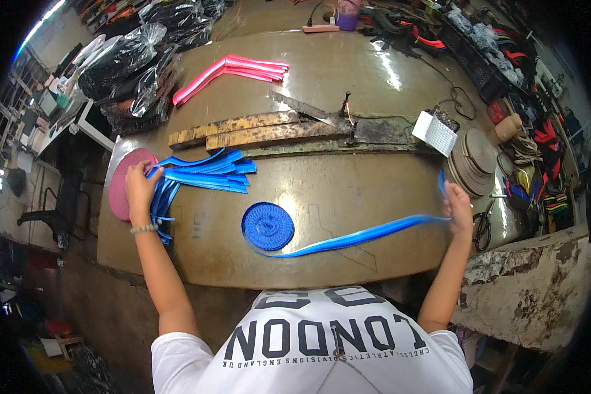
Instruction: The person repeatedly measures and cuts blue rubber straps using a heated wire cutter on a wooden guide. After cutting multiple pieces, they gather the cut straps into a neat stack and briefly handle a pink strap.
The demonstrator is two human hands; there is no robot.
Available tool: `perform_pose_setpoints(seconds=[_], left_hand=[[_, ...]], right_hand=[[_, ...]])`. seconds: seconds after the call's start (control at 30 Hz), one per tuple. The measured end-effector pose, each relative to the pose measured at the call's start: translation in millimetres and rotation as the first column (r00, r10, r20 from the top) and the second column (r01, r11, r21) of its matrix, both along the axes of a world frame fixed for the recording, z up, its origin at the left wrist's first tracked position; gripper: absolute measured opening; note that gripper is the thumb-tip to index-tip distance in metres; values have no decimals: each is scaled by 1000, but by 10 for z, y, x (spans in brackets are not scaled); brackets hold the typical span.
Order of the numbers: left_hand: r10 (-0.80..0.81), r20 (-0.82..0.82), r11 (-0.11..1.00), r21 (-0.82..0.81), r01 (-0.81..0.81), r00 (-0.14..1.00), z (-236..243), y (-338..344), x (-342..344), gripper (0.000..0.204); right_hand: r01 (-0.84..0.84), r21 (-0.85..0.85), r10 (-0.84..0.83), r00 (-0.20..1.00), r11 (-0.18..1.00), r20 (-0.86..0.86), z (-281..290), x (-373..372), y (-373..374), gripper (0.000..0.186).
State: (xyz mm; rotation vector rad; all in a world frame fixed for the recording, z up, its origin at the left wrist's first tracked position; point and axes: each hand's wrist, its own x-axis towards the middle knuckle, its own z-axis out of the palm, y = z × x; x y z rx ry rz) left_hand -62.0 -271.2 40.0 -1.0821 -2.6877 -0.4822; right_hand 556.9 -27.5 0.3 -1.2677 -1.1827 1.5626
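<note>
My left hand point(140, 190) is closed on the near end of a bundle of cut blue webbing strips point(210, 178), which fan out to the right and hang down beside my wrist. A round pink webbing roll point(119, 186) lies partly behind that hand. At the front middle of the table sits a coiled blue webbing roll point(268, 226). From it a blue strap point(368, 235) stretches right to my right hand point(459, 210), whose fingers are pinched around it. A short piece of the strap sticks up above those fingers.
A long wooden and metal cutter point(262, 134) lies across the table, with folded pink strips point(226, 72) behind it. Beige webbing rolls point(471, 161) and black scissors point(482, 228) are at the right. Plastic-wrapped black bundles point(128, 72) crowd the back left.
</note>
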Motion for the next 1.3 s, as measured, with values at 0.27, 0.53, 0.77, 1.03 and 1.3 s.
perform_pose_setpoints(seconds=[0.27, 0.53, 0.77, 1.03, 1.3], left_hand=[[-874, 249, 451, 97, 887, 417, -61, 154, 1894, 53], [-884, 116, 455, -4, 890, 453, -277, 156, 2192, 28], [-878, 39, 477, -7, 879, 477, -376, 204, 2306, 18], [-821, 43, 568, -40, 822, 569, -300, 32, 2251, 27], [-818, 112, 556, -100, 825, 564, -220, -12, 2241, 27]], right_hand=[[106, 145, -127, 982, 984, 141, 66, 251, 130, 16], [73, 772, -712, 450, 631, 539, 216, 350, -49, 31], [-619, 592, 253, 770, 516, 586, 172, -1600, -1294, 34], [-654, 451, 347, 729, 607, 590, -124, -1276, -1219, 22], [-98, 522, -529, -57, 847, 847, 421, 595, -870, 33]])
